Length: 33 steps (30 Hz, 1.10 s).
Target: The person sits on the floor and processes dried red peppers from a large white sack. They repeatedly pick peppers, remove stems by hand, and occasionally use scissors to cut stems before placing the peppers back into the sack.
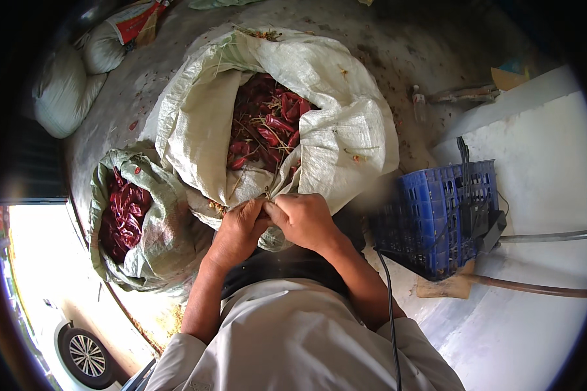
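Observation:
A large white woven sack [346,137] stands right in front of me with its rim rolled outward. Dried red chillies [270,127] with thin pale stems fill its mouth. Over the near rim, my left hand [241,228] and my right hand [301,218] meet, thumbs and fingertips pressed together. Both are closed; whatever lies between the fingertips is too small and hidden to name, though a bit of pale stem shows just above them. At my left, a smaller greenish woven sack [166,238] holds more dried red chillies [125,215], darker and glossy.
To my right, a blue plastic crate [430,215] carries a black device with cables, beside a white wall [535,150]. A clear bottle [419,104] stands farther back. Filled white sacks [68,88] lean at the far left. A car wheel [86,355] shows through the opening at lower left.

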{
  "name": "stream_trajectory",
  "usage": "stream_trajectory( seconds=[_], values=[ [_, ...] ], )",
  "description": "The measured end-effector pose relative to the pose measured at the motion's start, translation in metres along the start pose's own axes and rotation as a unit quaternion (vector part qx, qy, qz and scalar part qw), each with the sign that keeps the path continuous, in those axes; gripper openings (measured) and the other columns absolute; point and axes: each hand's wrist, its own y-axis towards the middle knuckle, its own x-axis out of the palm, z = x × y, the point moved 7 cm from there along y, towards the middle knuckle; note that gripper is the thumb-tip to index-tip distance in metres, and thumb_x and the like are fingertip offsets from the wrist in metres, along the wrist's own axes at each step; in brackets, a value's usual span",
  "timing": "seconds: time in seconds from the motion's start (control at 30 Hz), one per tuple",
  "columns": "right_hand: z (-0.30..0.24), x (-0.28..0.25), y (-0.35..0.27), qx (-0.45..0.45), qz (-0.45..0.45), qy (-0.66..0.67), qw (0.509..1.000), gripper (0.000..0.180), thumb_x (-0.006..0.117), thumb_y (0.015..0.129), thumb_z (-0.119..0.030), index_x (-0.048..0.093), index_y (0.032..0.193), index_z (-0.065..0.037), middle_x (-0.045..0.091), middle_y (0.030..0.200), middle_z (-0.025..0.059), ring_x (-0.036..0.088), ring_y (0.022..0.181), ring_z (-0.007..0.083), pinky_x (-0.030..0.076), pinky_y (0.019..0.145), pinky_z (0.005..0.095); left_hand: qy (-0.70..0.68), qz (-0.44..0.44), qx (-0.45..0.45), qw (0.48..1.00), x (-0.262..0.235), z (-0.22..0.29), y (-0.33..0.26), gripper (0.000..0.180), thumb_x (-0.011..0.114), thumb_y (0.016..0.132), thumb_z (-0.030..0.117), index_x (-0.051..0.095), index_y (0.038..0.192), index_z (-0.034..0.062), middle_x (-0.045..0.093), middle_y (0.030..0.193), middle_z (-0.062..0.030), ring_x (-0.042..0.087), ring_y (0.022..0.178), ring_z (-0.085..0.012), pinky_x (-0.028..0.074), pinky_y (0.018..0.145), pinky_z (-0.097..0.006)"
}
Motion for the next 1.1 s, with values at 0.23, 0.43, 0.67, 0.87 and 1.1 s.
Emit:
stream_trajectory(
  seconds=[0.23, 0.43, 0.67, 0.87, 1.1],
  values=[
    [0.016, -0.002, -0.004, 0.153, 0.073, 0.297, 0.94, 0.037, 0.06, 0.097, -0.022, 0.051, 0.069, 0.0, 0.053, 0.057, 0.0067, 0.044, 0.048, 0.0185, 0.037, 0.047, 0.0345, -0.113, 0.049, -0.042, 0.992, -0.001, 0.01, 0.009, 0.016, 0.065, 0.092, 0.007, 0.058, 0.105, 0.0002, 0.065, 0.082, -0.0145, 0.065, 0.076, -0.0261, 0.05, 0.066, -0.033],
    [0.026, -0.001, -0.008, 0.305, 0.15, 0.605, 0.72, 0.036, 0.053, 0.101, -0.024, 0.047, 0.067, -0.012, 0.043, 0.054, -0.0042, 0.033, 0.042, 0.0045, 0.025, 0.042, 0.0226, -0.48, 0.076, -0.076, 0.871, 0.022, -0.003, 0.03, 0.014, 0.058, 0.1, 0.015, 0.058, 0.102, 0.0007, 0.06, 0.077, -0.0018, 0.051, 0.065, -0.0094, 0.044, 0.062, -0.024],
    [0.088, -0.033, -0.028, 0.218, 0.201, 0.739, 0.605, 0.022, 0.054, 0.1, -0.027, 0.061, 0.093, -0.007, 0.066, 0.076, 0.0073, 0.037, 0.044, 0.0057, 0.026, 0.04, 0.0216, -0.112, 0.152, -0.065, 0.98, -0.011, -0.048, 0.119, 0.043, 0.064, 0.086, 0.003, 0.056, 0.128, 0.0075, 0.062, 0.082, -0.0053, 0.055, 0.064, -0.0143, 0.05, 0.064, -0.028],
    [0.072, -0.015, -0.033, 0.207, 0.114, 0.7, 0.673, 0.02, 0.048, 0.1, -0.011, 0.061, 0.111, -0.002, 0.069, 0.102, 0.0143, 0.044, 0.051, 0.0048, 0.029, 0.041, 0.0181, 0.212, 0.052, -0.085, 0.972, 0.012, -0.095, 0.194, 0.037, 0.072, 0.084, 0.035, 0.067, 0.112, 0.0115, 0.07, 0.083, -0.0171, 0.067, 0.08, -0.0358, 0.052, 0.07, -0.044],
    [0.068, -0.007, -0.023, 0.195, 0.04, 0.724, 0.661, 0.014, 0.052, 0.1, -0.014, 0.059, 0.106, -0.003, 0.064, 0.089, 0.0056, 0.044, 0.054, 0.0038, 0.028, 0.042, 0.0177, 0.038, 0.134, -0.112, 0.984, -0.011, -0.087, 0.154, 0.024, 0.076, 0.08, 0.023, 0.067, 0.095, 0.0067, 0.067, 0.077, -0.0104, 0.065, 0.071, -0.0243, 0.05, 0.067, -0.036]
  ],
)
